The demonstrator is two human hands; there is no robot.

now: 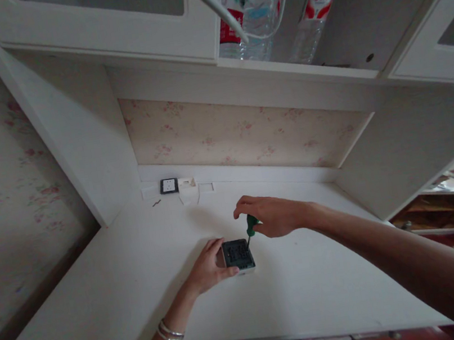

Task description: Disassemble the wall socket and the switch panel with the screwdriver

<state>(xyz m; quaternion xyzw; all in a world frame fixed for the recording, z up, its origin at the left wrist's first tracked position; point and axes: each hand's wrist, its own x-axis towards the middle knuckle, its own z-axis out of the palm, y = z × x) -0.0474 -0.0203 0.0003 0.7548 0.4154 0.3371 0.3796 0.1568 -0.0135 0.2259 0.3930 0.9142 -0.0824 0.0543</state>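
Note:
A small dark square switch module (238, 254) lies flat on the white desk (112, 289). My left hand (208, 266) is closed around its left side and holds it in place. My right hand (268, 216) is closed on a green-handled screwdriver (251, 228), whose tip points down onto the module's right edge. A silver bracelet (170, 332) circles my left wrist.
At the back of the desk a dark socket (168, 186) sits beside a white faceplate part (187, 188) and a small loose piece (156, 202). Plastic water bottles (262, 3) stand in the open cabinet overhead. A lower shelf (451, 216) shows at right.

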